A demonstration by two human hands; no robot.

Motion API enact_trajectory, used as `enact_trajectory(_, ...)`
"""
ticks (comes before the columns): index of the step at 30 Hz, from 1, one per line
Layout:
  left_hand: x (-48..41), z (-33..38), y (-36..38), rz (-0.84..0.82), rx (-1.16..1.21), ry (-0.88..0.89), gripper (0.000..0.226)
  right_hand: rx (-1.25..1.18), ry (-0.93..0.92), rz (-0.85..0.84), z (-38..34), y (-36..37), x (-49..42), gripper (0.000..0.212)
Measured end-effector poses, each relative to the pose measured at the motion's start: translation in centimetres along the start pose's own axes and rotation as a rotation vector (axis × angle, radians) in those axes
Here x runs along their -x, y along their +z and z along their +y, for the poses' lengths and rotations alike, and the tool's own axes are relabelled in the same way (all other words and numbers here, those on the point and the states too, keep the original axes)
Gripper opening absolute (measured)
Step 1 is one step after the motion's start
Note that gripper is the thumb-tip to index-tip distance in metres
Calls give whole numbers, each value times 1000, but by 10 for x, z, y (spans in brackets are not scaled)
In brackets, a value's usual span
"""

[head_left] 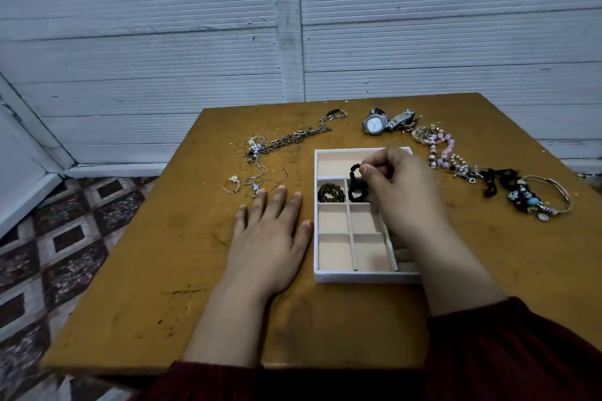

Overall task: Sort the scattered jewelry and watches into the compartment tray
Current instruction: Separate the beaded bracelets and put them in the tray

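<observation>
A white compartment tray (363,277) with a pale lining sits in the middle of the table. My right hand (402,192) is over it and pinches a black beaded bracelet (356,187), which hangs into a middle-row compartment. A brown beaded bracelet (330,192) lies in the compartment to its left. My left hand (270,238) rests flat on the table just left of the tray. A silver watch (374,123) lies behind the tray. Chain necklaces (293,138) and rings (233,185) are scattered at the left, pink and pearl bracelets (439,146) at the right.
The wooden table (163,270) stands against a grey-white slatted wall. More dark bead bracelets and a bangle (537,198) lie near the right edge. A second metal watch band (404,119) lies beside the silver watch. Patterned floor shows at the left.
</observation>
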State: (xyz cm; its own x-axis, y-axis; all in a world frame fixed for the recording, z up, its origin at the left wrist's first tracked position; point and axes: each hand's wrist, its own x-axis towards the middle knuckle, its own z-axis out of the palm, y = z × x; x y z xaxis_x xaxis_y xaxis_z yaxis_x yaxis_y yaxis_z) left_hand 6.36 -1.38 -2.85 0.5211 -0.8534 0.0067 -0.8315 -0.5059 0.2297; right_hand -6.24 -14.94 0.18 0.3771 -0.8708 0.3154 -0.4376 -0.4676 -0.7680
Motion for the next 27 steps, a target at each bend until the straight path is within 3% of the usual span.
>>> enact_trajectory(12,0,1,-1,5,10,-8,55,550,42,-73,-7,-3,5,20)
enact_trajectory(19,0,1,-1,9,20,-1,55,467,74,-97,-6,-9,-1,25)
enact_trajectory(27,0,1,-1,18,13,1,55,485,-55,-181,-5,-5,-2,41)
